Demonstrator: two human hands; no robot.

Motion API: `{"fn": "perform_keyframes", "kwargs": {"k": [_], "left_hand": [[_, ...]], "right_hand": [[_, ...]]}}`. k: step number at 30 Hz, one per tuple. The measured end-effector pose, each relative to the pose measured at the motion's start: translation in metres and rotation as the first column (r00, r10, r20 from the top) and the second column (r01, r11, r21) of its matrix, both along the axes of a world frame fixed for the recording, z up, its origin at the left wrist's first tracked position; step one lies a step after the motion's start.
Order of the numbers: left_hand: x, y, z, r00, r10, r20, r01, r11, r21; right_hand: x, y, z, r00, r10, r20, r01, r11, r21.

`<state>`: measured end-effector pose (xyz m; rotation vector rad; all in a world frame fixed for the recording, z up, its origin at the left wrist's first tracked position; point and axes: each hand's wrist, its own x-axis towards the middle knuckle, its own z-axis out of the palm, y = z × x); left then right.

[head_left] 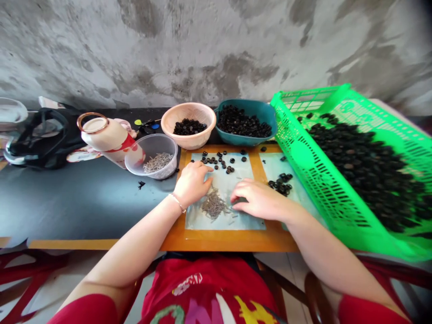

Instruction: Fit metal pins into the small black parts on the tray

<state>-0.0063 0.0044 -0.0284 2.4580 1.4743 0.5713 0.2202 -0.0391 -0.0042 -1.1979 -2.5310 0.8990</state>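
Note:
My left hand (194, 182) is over the left part of a pale blue sheet (202, 223), its fingers curled near several small black round pieces (216, 160); what its fingertips hold, if anything, is too small to make out. A pile of thin metal pins (214, 204) lies between my two hands. Right of the pile, my right hand (251, 198) has its thumb and fingers apart, and nothing shows between them. More black pieces (281, 184) are grouped on the sheet to the right of that hand.
Behind the sheet stand a pink bowl (188, 108) and a teal basin (246, 140), both holding black pieces. A clear bowl (151, 155) of pins and a tilted white-and-red flask (111, 139) are at left. A large green basket (303, 157) of black pieces fills the right.

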Motion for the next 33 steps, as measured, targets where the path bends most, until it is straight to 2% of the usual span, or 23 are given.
{"fn": "perform_keyframes", "kwargs": {"k": [3,6,10,14,16,19,22,26,33], "left_hand": [[0.0,0.002,-0.005,0.998,0.026,-0.053,-0.025,0.999,0.022],[0.003,0.007,-0.009,0.999,0.019,-0.038,-0.019,1.0,0.018],[0.01,0.015,-0.012,0.999,0.017,-0.039,-0.016,1.0,0.017],[0.016,0.018,-0.014,0.999,0.002,-0.037,-0.002,1.0,0.019],[0.017,0.017,-0.014,1.0,-0.02,0.014,0.019,1.0,0.022],[0.02,0.01,-0.01,0.982,-0.078,0.174,0.078,0.997,0.006],[0.026,-0.002,-0.001,0.919,-0.046,0.393,0.096,0.989,-0.109],[0.032,-0.017,0.012,0.825,0.016,0.565,0.158,0.953,-0.258],[0.033,-0.021,0.017,0.757,0.106,0.644,0.172,0.919,-0.354]], "right_hand": [[-0.003,-0.002,-0.006,0.995,0.066,0.071,-0.069,0.997,0.033],[0.001,0.001,-0.005,0.996,0.048,0.076,-0.051,0.998,0.036],[0.008,0.005,0.001,0.995,-0.082,0.062,0.079,0.995,0.054],[0.009,0.01,0.0,0.975,-0.202,-0.095,0.21,0.974,0.085],[0.007,0.013,-0.004,0.951,-0.248,-0.188,0.262,0.964,0.054],[0.003,0.016,-0.01,0.872,-0.386,-0.3,0.381,0.921,-0.076],[0.0,0.019,-0.014,0.78,-0.479,-0.403,0.433,0.878,-0.207],[-0.003,0.022,-0.017,0.71,-0.485,-0.51,0.433,0.872,-0.227],[-0.011,0.019,-0.018,0.671,-0.501,-0.547,0.442,0.862,-0.248]]}}
